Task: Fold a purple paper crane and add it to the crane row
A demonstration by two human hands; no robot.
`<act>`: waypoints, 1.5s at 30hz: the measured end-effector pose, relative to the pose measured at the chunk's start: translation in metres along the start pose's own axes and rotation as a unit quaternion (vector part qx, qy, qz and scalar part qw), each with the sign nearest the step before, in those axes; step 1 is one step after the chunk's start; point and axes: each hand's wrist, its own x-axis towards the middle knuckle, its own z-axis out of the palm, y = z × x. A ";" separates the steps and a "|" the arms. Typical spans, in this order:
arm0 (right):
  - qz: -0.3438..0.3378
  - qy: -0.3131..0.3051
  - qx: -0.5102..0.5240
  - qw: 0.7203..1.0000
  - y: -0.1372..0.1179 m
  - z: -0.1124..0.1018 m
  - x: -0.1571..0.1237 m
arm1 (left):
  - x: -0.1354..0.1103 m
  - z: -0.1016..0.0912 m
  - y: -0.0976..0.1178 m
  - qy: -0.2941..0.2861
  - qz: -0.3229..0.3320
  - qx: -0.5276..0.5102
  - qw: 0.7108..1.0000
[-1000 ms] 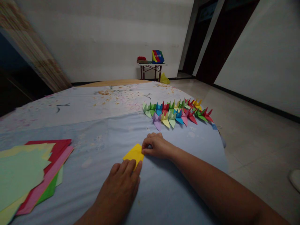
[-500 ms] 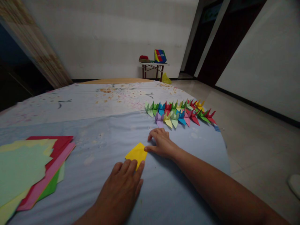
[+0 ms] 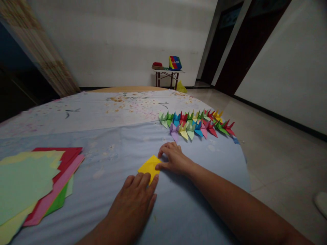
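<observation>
Left hand: The left hand (image 3: 131,200) lay open and palm down, its fingertips (image 3: 145,178) resting on the lower edge of the paper, apparently to steady it against the cloth.

Right hand: The right hand (image 3: 173,158) was loosely curved, its thumb (image 3: 159,166) pressed at the paper's right side. I could not tell whether it pinched the paper.

Paper: A yellow folded paper (image 3: 149,167) lay flat on a blue cloth (image 3: 102,136), between both hands and touching each.

Nearby: A fanned stack of origami paper (image 3: 28,183) in green, red, pink and yellow lay to the left, within easy reach. Beyond the hands, multicoloured origami cranes (image 3: 196,126) stood in two close rows, ordered like finished pieces.

Background: A small folding table (image 3: 166,73) stood against the far wall, holding a striped blue, red and yellow box (image 3: 175,63). A yellow plastic bag (image 3: 181,87) lay beside its legs on the tiled floor (image 3: 276,160).
</observation>
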 end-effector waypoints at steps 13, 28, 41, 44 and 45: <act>-0.080 -0.001 0.016 0.997 -0.002 0.000 0.000 | -0.016 -0.013 0.003 -0.092 0.009 -0.020 0.995; -0.069 -0.018 -0.002 0.997 -0.006 0.003 0.001 | -0.021 0.001 0.004 -0.065 0.030 -0.021 0.997; -0.067 -0.020 -0.008 0.998 -0.008 0.004 0.003 | -0.020 0.001 0.008 -0.066 0.015 -0.012 0.998; -0.063 -0.019 -0.006 0.998 -0.008 0.004 0.003 | -0.018 -0.003 0.009 -0.080 0.008 -0.014 0.997; -0.063 -0.017 -0.006 0.998 -0.008 0.004 0.003 | -0.017 -0.005 0.009 -0.085 0.008 -0.014 0.996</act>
